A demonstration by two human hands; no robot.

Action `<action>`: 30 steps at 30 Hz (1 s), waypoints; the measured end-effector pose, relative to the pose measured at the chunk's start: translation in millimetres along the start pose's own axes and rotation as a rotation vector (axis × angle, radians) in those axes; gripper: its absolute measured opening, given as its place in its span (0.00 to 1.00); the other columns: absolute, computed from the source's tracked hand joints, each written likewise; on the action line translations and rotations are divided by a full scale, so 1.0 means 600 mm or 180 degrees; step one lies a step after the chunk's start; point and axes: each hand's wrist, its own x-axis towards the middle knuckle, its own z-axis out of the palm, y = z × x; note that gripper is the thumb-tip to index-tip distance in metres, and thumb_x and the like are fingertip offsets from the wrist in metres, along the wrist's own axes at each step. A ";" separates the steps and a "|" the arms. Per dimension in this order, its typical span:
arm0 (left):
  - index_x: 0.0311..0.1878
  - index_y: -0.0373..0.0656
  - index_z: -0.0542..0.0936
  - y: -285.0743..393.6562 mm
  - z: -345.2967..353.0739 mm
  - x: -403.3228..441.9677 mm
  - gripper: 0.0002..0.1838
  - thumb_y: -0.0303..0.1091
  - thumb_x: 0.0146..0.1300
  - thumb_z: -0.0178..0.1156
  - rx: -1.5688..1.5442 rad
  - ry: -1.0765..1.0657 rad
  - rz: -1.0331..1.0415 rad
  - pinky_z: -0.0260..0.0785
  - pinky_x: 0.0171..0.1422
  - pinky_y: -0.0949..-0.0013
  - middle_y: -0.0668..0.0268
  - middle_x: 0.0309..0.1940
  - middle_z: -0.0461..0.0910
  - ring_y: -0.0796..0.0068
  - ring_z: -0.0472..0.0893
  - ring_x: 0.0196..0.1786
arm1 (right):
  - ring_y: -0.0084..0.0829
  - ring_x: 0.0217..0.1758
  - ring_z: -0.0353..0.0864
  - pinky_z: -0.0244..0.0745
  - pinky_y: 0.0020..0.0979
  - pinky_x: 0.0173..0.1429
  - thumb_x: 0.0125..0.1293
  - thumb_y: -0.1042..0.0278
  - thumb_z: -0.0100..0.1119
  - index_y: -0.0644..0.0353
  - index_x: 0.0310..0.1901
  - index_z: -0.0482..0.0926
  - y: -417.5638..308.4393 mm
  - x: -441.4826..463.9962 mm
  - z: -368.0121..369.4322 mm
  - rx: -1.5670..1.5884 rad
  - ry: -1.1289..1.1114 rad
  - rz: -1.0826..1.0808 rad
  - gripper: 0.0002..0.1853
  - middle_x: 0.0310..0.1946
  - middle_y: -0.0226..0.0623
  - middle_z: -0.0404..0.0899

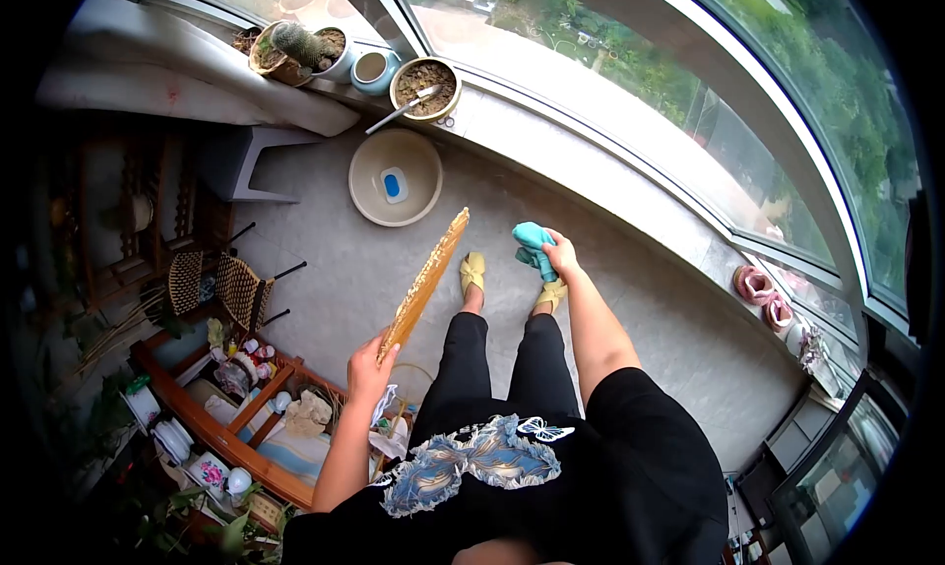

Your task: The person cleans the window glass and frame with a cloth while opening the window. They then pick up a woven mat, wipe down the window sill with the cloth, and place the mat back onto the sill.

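Observation:
My left hand (pixel 370 374) is closed around the lower end of a long golden-brown wooden panel (pixel 427 287). Pale, rough-looking carving runs along one edge of this panel, which tilts up and away from me; its other face is turned out of sight. In my right hand (pixel 562 256) a teal cloth (pixel 533 238) is bunched up, with a loose part hanging below the fingers. The cloth and the panel are apart, with grey floor visible between them.
A beige basin (pixel 358 184) with a blue-and-white patch inside stands on the floor (pixel 630 334). Along the windowsill (pixel 512 122) are potted plants, a blue pot (pixel 372 71) and a soil-filled pot (pixel 443 97) holding a small trowel (pixel 418 99). A cluttered wooden cabinet (pixel 261 400) lies left.

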 end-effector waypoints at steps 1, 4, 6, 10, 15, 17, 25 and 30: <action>0.61 0.40 0.83 0.022 -0.005 0.011 0.20 0.36 0.69 0.66 0.0084 0.0003 0.0322 0.78 0.53 0.57 0.49 0.47 0.87 0.49 0.87 0.50 | 0.38 0.59 0.86 0.80 0.36 0.64 0.65 0.76 0.58 0.59 0.69 0.78 0.024 -0.041 -0.039 -0.0966 0.0167 0.0154 0.28 0.57 0.45 0.86; 0.63 0.48 0.83 0.114 -0.030 0.039 0.20 0.35 0.67 0.67 0.0481 -0.0178 0.0939 0.79 0.51 0.56 0.54 0.45 0.88 0.51 0.87 0.47 | 0.40 0.59 0.86 0.79 0.38 0.64 0.64 0.72 0.61 0.58 0.67 0.80 0.121 -0.165 -0.149 -0.1902 0.0545 0.0583 0.27 0.57 0.49 0.86; 0.62 0.50 0.84 0.181 -0.039 0.062 0.21 0.34 0.66 0.68 0.0605 -0.0325 0.1483 0.79 0.50 0.56 0.56 0.44 0.88 0.51 0.87 0.46 | 0.40 0.58 0.87 0.80 0.38 0.64 0.64 0.73 0.61 0.59 0.66 0.80 0.182 -0.234 -0.219 -0.1006 0.0648 0.1043 0.26 0.55 0.48 0.87; 0.61 0.47 0.84 0.346 -0.048 0.104 0.20 0.29 0.65 0.68 0.0599 -0.0572 0.2302 0.79 0.54 0.58 0.56 0.46 0.88 0.54 0.86 0.49 | 0.38 0.55 0.88 0.81 0.39 0.62 0.65 0.75 0.60 0.59 0.65 0.80 0.229 -0.381 -0.299 -0.0986 0.0823 0.1190 0.25 0.53 0.46 0.88; 0.59 0.45 0.85 0.533 -0.005 0.143 0.20 0.27 0.62 0.68 0.0860 -0.0854 0.2940 0.79 0.56 0.59 0.54 0.47 0.87 0.54 0.86 0.51 | 0.40 0.44 0.90 0.88 0.41 0.46 0.65 0.79 0.57 0.58 0.69 0.77 0.369 -0.479 -0.322 0.0543 0.1052 0.1166 0.28 0.52 0.46 0.87; 0.58 0.46 0.85 0.583 0.027 0.159 0.21 0.26 0.61 0.68 0.0805 -0.0870 0.3350 0.79 0.56 0.58 0.53 0.46 0.87 0.53 0.86 0.51 | 0.38 0.46 0.90 0.88 0.40 0.48 0.63 0.79 0.60 0.57 0.68 0.77 0.385 -0.516 -0.313 0.1017 0.1103 0.1318 0.29 0.54 0.45 0.87; 0.58 0.51 0.85 0.732 0.159 0.141 0.17 0.33 0.65 0.66 0.1447 -0.0777 0.3414 0.77 0.53 0.54 0.55 0.44 0.87 0.51 0.85 0.49 | 0.39 0.41 0.90 0.87 0.39 0.41 0.63 0.84 0.58 0.58 0.70 0.76 0.429 -0.609 -0.263 0.1472 0.1015 0.1399 0.31 0.53 0.47 0.86; 0.58 0.55 0.85 0.779 0.224 0.162 0.18 0.33 0.65 0.63 0.1605 -0.0606 0.3481 0.77 0.56 0.55 0.61 0.47 0.88 0.55 0.85 0.51 | 0.40 0.35 0.89 0.87 0.40 0.34 0.63 0.86 0.54 0.59 0.71 0.73 0.384 -0.653 -0.284 0.1743 0.0965 0.1369 0.32 0.50 0.48 0.86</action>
